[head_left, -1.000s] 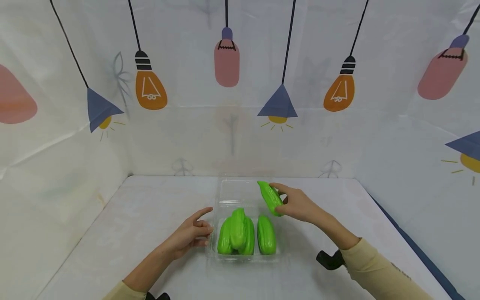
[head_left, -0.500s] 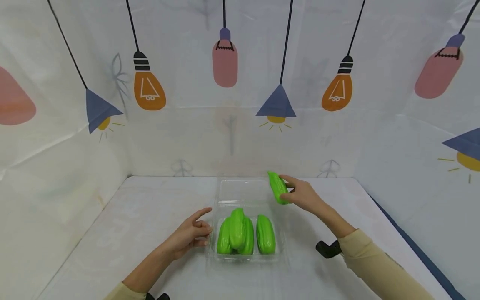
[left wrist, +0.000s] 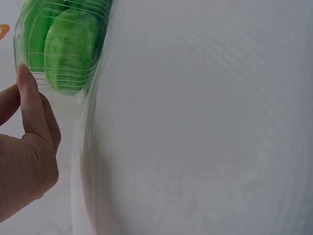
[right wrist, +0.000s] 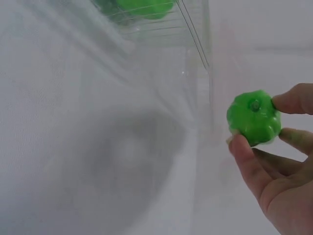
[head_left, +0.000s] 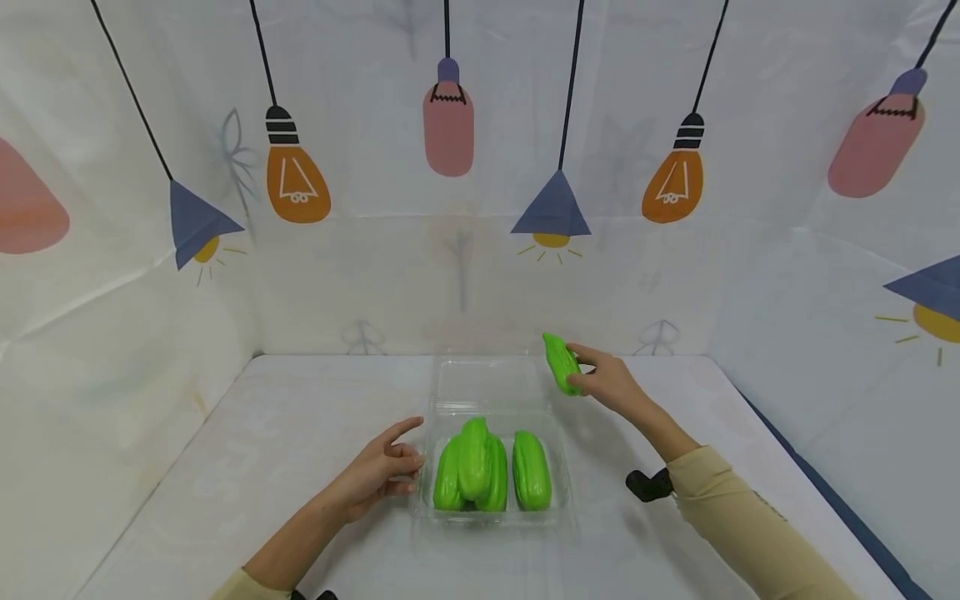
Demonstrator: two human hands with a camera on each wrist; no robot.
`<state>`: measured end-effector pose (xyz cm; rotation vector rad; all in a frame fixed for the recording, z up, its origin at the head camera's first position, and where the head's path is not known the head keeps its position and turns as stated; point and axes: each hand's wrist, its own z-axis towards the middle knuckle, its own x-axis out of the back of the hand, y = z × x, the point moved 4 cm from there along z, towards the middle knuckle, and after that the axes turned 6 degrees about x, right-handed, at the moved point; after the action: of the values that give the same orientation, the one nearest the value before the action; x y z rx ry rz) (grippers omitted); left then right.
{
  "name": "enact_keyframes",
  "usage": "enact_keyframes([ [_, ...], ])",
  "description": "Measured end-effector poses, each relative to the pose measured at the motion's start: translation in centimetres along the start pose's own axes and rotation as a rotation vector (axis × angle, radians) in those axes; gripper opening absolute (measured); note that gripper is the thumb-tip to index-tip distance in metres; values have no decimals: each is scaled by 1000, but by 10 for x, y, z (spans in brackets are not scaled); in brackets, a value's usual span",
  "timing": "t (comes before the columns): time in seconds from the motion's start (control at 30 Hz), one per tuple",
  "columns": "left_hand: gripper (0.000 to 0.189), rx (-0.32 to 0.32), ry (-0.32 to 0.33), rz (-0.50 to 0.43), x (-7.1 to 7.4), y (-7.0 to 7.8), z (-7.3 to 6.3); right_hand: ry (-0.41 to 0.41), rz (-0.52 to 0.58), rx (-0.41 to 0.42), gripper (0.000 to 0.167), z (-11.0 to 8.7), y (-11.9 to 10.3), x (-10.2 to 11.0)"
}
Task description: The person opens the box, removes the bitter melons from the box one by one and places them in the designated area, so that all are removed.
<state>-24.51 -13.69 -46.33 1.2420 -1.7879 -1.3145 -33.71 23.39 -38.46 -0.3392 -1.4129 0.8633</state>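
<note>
A ribbed, bright green bitter melon (head_left: 561, 365) with a pointed tip is pinched between the thumb and fingers of my right hand (head_left: 611, 385), above the far right side of the clear plastic box. From the right wrist view, the rounded end of the melon (right wrist: 253, 117) faces the camera. My left hand (head_left: 375, 475) is beside the box's left wall, fingertips at its edge, holding nothing. Inside the box (head_left: 491, 517) lie more bitter melons: several bunched at the left (head_left: 472, 467), one on top of others, and a single one (head_left: 532, 472) at the right.
The box's transparent lid (head_left: 487, 382) lies folded back toward the rear wall. Under everything is a white table (head_left: 322, 400). White sheets (head_left: 360, 283) printed with hanging lamps enclose the back and sides. A dark device (head_left: 649, 485) sits by the right sleeve.
My right hand, with its bitter melon, has moved up and slightly right, away from the box's contents. The left hand and the melons in the box stay put.
</note>
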Motion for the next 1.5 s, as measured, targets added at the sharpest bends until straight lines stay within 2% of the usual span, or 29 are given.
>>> enact_keyframes([
  [0.33,80,-6,-9,7,-1,1,-2,1,60,-25,66,4,12,-4],
  [0.77,74,2,8,24,-1,4,-1,0,95,-74,64,11,32,-8],
  [1.5,73,5,21,41,1,2,0,-34,112,-150,59,17,48,-26],
])
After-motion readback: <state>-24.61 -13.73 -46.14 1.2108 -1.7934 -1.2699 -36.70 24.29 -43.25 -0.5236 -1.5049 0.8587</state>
